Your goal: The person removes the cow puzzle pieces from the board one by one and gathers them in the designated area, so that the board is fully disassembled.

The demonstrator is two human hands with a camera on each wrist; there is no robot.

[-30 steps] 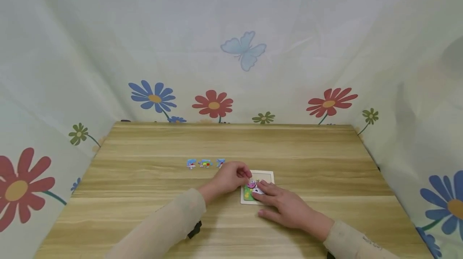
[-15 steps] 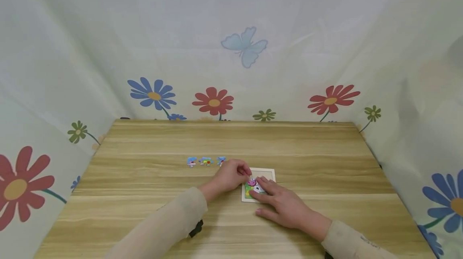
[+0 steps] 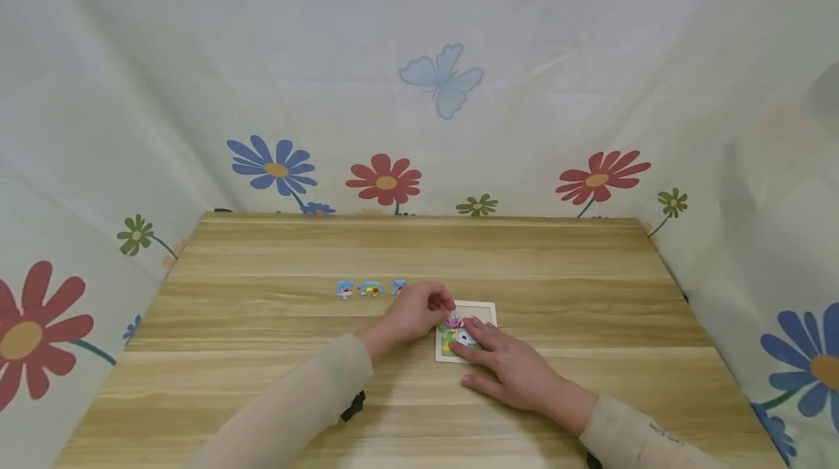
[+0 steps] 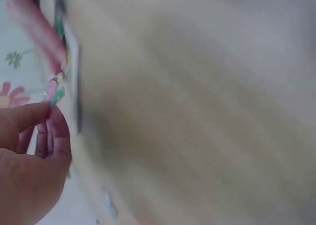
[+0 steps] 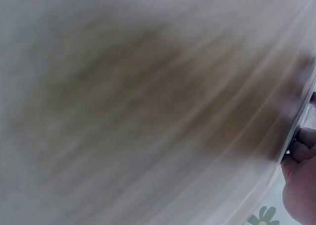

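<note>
My left hand (image 3: 417, 311) pinches a small pink and green puzzle piece (image 4: 57, 94) between thumb and fingertip, over the left side of a puzzle tray (image 3: 494, 312). The tray is square with a pale rim, and its upper part shows bare backing. Green, yellow and white pieces (image 3: 462, 339) fill the visible lower part. My right hand (image 3: 514, 371) rests with extended fingers on those pieces and hides the tray's lower right. In the right wrist view only part of the right hand (image 5: 301, 178) shows at the edge.
Three loose blue puzzle pieces lie in a row left of the tray: a left one (image 3: 344, 289), a middle one (image 3: 371, 288) and a right one (image 3: 398, 287) close to the left hand. The wooden table (image 3: 262, 250) meets a flower-printed curtain (image 3: 328, 90) behind and at both sides.
The left hand and its puzzle piece shift only slightly over the tray, the piece now showing a little more. The right hand stays on the tray. The head view tilts slightly.
</note>
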